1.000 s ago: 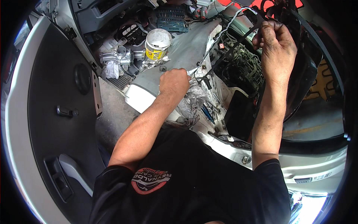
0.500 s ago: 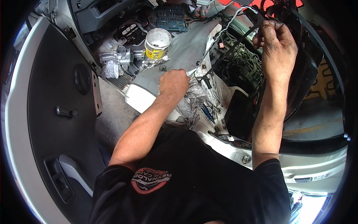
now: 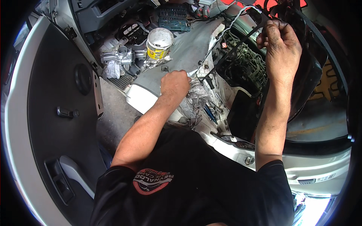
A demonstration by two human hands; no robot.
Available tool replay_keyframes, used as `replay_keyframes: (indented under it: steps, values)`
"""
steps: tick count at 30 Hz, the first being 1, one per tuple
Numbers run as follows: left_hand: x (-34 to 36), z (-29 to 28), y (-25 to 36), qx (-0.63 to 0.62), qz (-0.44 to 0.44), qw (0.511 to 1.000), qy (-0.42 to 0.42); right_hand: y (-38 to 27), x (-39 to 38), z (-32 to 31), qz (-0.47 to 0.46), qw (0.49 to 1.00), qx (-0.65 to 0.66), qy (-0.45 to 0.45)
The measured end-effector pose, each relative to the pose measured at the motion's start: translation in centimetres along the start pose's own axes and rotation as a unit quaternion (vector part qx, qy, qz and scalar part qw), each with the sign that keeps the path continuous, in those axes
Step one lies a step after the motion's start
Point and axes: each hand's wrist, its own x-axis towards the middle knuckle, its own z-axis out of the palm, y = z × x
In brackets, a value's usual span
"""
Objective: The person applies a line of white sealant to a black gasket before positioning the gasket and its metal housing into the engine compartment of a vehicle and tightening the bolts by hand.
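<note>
My left hand (image 3: 175,83) is closed in a fist above the grey floor covering, with a small white bit showing at its knuckles. What it grips is mostly hidden. Just past it lies a crumpled, stained rag (image 3: 196,96). Up at the right, my right hand (image 3: 283,51) has its fingers curled and pinched at the upper end of a long, thin black strip (image 3: 235,49). That strip slants down leftward over the engine bay, ending near the rag. A whitish wrapped cable (image 3: 230,25) runs along the bay's left edge.
Engine parts and hoses (image 3: 243,62) fill the opening. A white bucket (image 3: 160,38), a metal throttle-body-like part (image 3: 122,56) and a teal tool case (image 3: 173,19) stand at the far left. A blue-handled tool (image 3: 210,113) lies beside the rag. The door (image 3: 60,124) stands at left.
My left hand has shifted very slightly left, and less white shows at its knuckles. My right hand stays nearly in place, still pinching the black strip.
</note>
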Motion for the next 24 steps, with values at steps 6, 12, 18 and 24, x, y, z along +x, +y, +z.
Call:
replay_keyframes:
  steps: [6, 12, 18, 24]
  values:
    - [0.03, 0.3, -0.29, -0.001, 0.002, 1.0, 0.0, -0.03, 0.02, 0.01, -0.004, 1.0, 0.007, -0.002]
    - [0.01, -0.11, 0.01, 0.006, -0.027, 0.998, -0.049, 0.01, -0.03, 0.18, 0.001, 1.0, 0.007, 0.004]
    - [0.11, -0.14, 0.0, 0.006, -0.035, 0.997, -0.068, -0.05, 0.0, 0.06, -0.004, 1.0, 0.004, 0.003]
    - [-0.11, 0.07, -0.15, 0.007, -0.036, 0.997, -0.067, 0.06, 0.01, 0.1, -0.003, 1.0, 0.008, 0.002]
